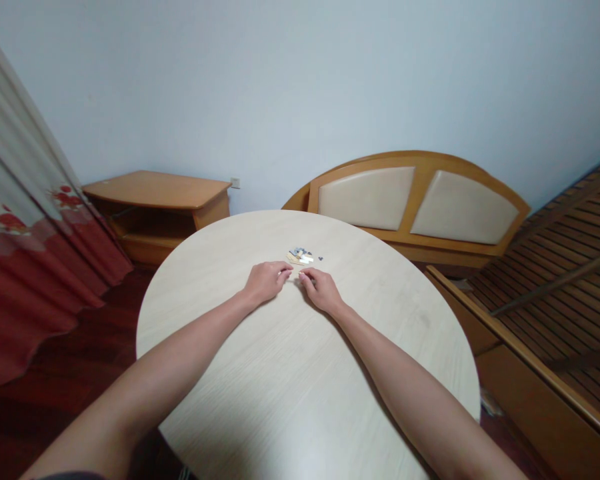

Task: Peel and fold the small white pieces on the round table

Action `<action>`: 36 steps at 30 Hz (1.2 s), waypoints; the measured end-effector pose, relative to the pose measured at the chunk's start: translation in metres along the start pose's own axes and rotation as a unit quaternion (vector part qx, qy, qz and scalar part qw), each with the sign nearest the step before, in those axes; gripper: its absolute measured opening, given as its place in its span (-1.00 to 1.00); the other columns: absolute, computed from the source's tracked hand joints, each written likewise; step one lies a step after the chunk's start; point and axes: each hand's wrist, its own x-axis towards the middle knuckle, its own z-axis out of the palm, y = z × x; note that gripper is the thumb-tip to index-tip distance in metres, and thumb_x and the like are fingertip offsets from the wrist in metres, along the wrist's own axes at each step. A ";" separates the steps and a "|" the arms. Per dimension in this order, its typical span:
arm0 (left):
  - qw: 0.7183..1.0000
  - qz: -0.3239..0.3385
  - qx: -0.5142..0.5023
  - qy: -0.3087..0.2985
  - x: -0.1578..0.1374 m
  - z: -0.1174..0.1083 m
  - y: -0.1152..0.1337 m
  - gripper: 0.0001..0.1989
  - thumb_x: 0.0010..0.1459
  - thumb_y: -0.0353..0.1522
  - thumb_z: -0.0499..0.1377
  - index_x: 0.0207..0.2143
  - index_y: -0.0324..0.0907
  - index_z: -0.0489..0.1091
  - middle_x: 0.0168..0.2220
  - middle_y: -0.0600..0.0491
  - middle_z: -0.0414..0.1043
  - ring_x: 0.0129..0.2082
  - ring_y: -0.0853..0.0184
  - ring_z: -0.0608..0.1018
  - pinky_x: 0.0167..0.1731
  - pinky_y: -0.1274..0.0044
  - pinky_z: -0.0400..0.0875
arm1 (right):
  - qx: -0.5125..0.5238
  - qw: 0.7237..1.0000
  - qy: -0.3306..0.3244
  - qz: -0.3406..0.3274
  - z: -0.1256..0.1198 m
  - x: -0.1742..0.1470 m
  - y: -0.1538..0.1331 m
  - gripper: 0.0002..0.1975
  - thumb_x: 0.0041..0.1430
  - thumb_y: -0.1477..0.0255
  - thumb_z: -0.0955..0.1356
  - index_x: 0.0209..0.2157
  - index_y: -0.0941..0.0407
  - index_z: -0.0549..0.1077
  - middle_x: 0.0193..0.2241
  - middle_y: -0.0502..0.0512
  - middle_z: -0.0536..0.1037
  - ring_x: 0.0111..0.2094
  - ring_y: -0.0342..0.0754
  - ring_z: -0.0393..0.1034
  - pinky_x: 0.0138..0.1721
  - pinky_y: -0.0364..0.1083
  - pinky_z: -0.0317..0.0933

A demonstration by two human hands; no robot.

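Both arms reach over a round pale wood-grain table (pixel 260 373). My left hand (pixel 267 281) is closed in a pinch, with a tiny light-coloured piece showing at its fingertips. Facing it across a small gap, my right hand (pixel 321 289) also pinches, and a small pale bit shows at its fingertips. Both pieces are too small to name. Just beyond the fingers lies a small pile of building pieces (pixel 300 255), grey, tan and white, some of them long and thin. A single dark piece (pixel 321 259) sits apart, to the right of the pile.
Behind the table on the left stands a low wooden cabinet (pixel 165 183). A headboard with cream panels (pixel 365 197) leans by the wall. A slatted bed frame (pixel 530 360) is close on the right, and red-and-white curtains (pixel 40 267) hang at the left.
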 end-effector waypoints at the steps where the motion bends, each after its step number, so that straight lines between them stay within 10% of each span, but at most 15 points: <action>1: 1.000 -0.003 0.001 0.000 0.000 0.000 0.001 -0.74 0.30 -0.31 0.10 -0.07 -0.07 0.55 -0.09 0.04 0.61 -0.09 0.22 0.60 -0.10 0.47 0.42 | -0.001 1.000 0.001 -0.001 0.000 0.000 0.000 -0.77 0.33 0.39 0.25 -0.24 0.12 0.54 -0.27 0.14 0.63 -0.25 0.01 0.49 -0.18 -0.07 0.29; 36: 0.998 -0.067 0.010 0.005 0.001 -0.001 0.002 -0.71 0.19 -0.10 0.20 -0.25 -0.12 0.55 -0.30 0.01 0.61 -0.30 0.24 0.58 -0.32 0.51 0.35 | -0.019 0.999 0.009 -0.029 -0.003 0.000 -0.003 -0.83 0.26 0.41 0.31 -0.27 0.12 0.56 -0.34 0.13 0.64 -0.32 0.00 0.49 -0.22 -0.07 0.28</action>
